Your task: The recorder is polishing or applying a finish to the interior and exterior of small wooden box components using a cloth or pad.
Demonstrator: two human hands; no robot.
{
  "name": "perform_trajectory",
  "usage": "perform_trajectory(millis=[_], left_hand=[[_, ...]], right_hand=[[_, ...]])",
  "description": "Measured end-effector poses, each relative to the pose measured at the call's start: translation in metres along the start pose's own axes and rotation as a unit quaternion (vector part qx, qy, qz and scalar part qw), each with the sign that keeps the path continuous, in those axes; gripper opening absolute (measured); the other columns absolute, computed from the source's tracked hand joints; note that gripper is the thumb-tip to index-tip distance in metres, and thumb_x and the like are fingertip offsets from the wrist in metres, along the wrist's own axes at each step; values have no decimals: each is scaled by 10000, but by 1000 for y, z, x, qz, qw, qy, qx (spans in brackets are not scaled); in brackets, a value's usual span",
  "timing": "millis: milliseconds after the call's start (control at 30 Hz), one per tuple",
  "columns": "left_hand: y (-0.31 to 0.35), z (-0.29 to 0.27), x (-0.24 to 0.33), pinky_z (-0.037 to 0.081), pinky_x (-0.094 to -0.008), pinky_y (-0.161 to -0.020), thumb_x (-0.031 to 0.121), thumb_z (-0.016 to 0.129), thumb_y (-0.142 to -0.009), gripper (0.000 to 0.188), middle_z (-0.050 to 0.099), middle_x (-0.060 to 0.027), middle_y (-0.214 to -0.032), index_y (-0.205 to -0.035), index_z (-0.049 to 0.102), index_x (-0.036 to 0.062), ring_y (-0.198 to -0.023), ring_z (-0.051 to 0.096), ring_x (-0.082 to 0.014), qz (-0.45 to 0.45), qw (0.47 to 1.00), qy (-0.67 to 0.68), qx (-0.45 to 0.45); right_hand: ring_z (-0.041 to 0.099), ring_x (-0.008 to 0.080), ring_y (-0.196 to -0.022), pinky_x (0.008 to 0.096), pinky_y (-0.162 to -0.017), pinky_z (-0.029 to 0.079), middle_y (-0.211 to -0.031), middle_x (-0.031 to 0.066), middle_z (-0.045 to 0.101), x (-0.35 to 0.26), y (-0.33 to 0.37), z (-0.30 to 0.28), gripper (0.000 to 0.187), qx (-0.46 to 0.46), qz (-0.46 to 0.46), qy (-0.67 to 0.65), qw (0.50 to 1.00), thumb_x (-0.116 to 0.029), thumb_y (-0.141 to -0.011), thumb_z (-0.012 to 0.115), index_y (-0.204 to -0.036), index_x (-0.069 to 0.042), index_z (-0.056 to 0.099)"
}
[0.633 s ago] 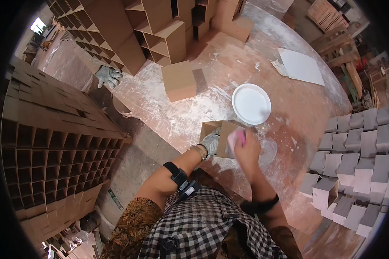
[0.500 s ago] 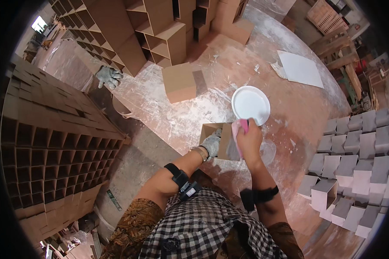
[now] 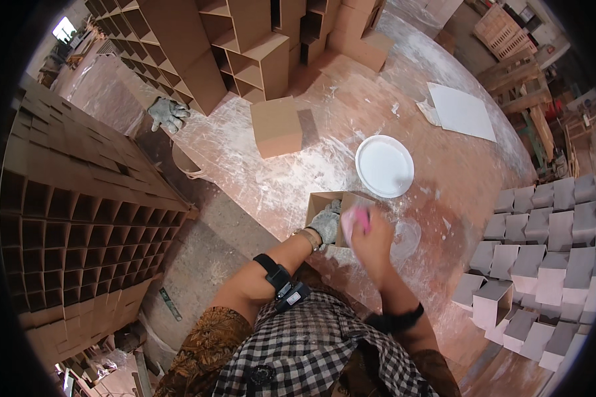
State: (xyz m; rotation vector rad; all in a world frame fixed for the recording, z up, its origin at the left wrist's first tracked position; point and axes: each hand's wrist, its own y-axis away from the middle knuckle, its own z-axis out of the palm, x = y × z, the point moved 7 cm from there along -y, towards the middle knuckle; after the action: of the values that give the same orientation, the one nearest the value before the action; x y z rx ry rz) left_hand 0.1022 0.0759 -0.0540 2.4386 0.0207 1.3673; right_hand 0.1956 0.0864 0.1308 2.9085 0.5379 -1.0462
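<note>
An open cardboard box (image 3: 320, 200) lies on the table right in front of me. My left hand (image 3: 325, 222), in a grey knitted glove, grips it, with the fingers reaching into its open side. Bare and closed, my right hand (image 3: 375, 241) holds a flat pink piece (image 3: 355, 221) against the right-hand panel of the box. Its exact kind is blurred and partly hidden by my fingers. Just beyond the box stands a round white dish (image 3: 385, 167) with a pale, smooth inside.
A closed-looking box (image 3: 276, 128) and stacked open boxes (image 3: 261, 66) stand farther off on the table (image 3: 351, 106). Many box tubes are piled left (image 3: 79, 218); grey-white boxes (image 3: 549, 264) are stacked right. A grey glove (image 3: 168, 115) lies at the table's left edge, a white sheet (image 3: 461, 111) far right.
My right hand has moved left and slightly nearer to me with the pink piece, away from the dish rim. My left hand stays on the box.
</note>
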Motion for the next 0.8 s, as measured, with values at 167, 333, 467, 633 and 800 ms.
perform_trajectory(millis=[167,333,467,633,800], left_hand=[[-6,2,4,391,-448,-992,248,534,-863,542,442,-311,-1283,-1311,405,-29,-1190,460,-432,1,1000,-17,11],[-7,-2,5,398,-454,-983,256,548,-855,532,477,-310,-1222,-1290,424,-23,-1142,486,-445,38,997,-25,60],[-4,2,8,398,-452,-983,275,546,-853,531,460,-299,-1243,-1285,432,-12,-1159,473,-435,124,987,-103,19],[-16,48,-19,393,-449,-988,301,562,-845,536,431,-288,-1286,-1282,453,12,-1179,459,-424,103,989,-109,0],[-27,37,-56,373,-433,-1017,361,582,-832,598,423,-282,-1317,-1305,443,23,-1206,447,-416,136,989,28,43]], right_hand=[[608,410,-725,496,-635,469,-790,211,619,-9,24,-6,155,-16,-47,-13,999,-141,-775,565,-896,-46,590],[610,402,-700,494,-615,472,-814,209,621,10,-47,7,146,71,-70,21,995,-113,-784,573,-913,-52,599],[604,361,-658,440,-577,480,-814,172,620,-6,13,-2,160,41,-189,-78,978,-104,-788,597,-941,-59,613],[602,338,-666,416,-579,482,-837,145,617,-1,18,-7,240,46,-228,-72,970,-44,-734,595,-972,-64,617],[580,356,-785,443,-679,463,-877,142,609,1,-37,3,332,96,-249,-71,961,-16,-666,580,-992,-69,618]])
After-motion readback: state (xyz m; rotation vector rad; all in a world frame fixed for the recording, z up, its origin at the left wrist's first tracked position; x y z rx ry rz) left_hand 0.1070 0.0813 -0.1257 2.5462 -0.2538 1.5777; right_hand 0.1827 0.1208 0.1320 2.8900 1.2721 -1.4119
